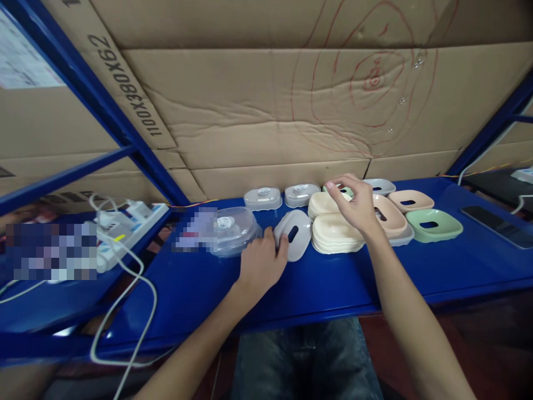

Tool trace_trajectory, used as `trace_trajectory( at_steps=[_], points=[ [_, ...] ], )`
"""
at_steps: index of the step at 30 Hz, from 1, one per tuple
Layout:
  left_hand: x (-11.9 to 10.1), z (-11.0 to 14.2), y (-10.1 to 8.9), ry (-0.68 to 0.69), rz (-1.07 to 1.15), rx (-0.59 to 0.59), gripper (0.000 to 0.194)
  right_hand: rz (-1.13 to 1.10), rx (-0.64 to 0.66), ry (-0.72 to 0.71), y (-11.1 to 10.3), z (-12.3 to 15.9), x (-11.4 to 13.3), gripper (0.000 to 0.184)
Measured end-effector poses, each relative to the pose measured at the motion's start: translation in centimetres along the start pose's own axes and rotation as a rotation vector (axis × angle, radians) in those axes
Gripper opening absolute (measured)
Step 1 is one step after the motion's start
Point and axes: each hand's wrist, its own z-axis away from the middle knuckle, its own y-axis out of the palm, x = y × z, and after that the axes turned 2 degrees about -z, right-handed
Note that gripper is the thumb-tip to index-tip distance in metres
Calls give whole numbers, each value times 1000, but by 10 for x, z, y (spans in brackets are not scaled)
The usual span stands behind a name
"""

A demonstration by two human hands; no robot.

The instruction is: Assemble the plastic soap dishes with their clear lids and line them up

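My left hand (264,258) grips the left edge of a whitish oval soap dish tray (304,236) with a dark slot in its middle; the tray is tilted. My right hand (353,201) is over the stacked cream soap dish bases (338,233), its fingers curved and apart, with nothing seen in them. Left of my left hand sit clear plastic lids (235,222) with a round white label. Behind my right hand are a peach tray (390,214) and a pale green one (342,190), both partly hidden.
Two clear lids (263,199) stand along the cardboard wall (233,139). To the right are a green dish (447,230), a peach dish (410,200) and a dark phone (499,225). A power strip (139,233) with white cables lies left, beyond the blue frame post (160,172).
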Motion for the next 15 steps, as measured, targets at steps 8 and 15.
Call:
trace_trajectory(
  at_steps=[8, 15],
  points=[
    [2, 14, -8, 76, -253, -7, 73, 18, 0, 0, -1, -1, 1, 37],
    [2, 24, 4, 361, -321, -57, 53, 27, 15, 17, -2, 0, 2, 38]
  ],
)
